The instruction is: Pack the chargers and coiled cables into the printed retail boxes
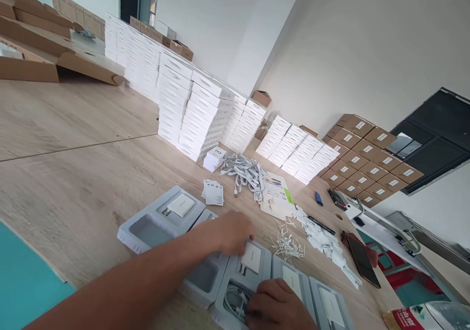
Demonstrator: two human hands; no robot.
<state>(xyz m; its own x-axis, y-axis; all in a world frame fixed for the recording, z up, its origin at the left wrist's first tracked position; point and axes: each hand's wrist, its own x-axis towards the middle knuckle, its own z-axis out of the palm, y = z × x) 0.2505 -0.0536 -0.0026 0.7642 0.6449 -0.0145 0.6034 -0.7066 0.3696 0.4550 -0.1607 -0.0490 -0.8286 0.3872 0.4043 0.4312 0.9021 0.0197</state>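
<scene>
Several grey trays (172, 233) lie in a row along the near side of the wooden table, white adapters in their upper recesses. My left hand (233, 232) reaches over the row, its fingers bent down beside the adapter (251, 257) of a middle tray; what its fingertips hold, if anything, is hidden. Below it, my right hand (277, 304) has curled fingers at the coiled white cable (235, 300) in the lower recess of the same tray. The left-most tray's large recess is bare, with an adapter (180, 205) above it.
White box stacks (194, 109) stand behind. Nearer are a cable pile (245, 173), printed cards (213, 193), white ties (288, 246), paper strips (325, 239), a phone (363, 261) and a jar (426, 316). Cardboard boxes (27, 68) sit far left.
</scene>
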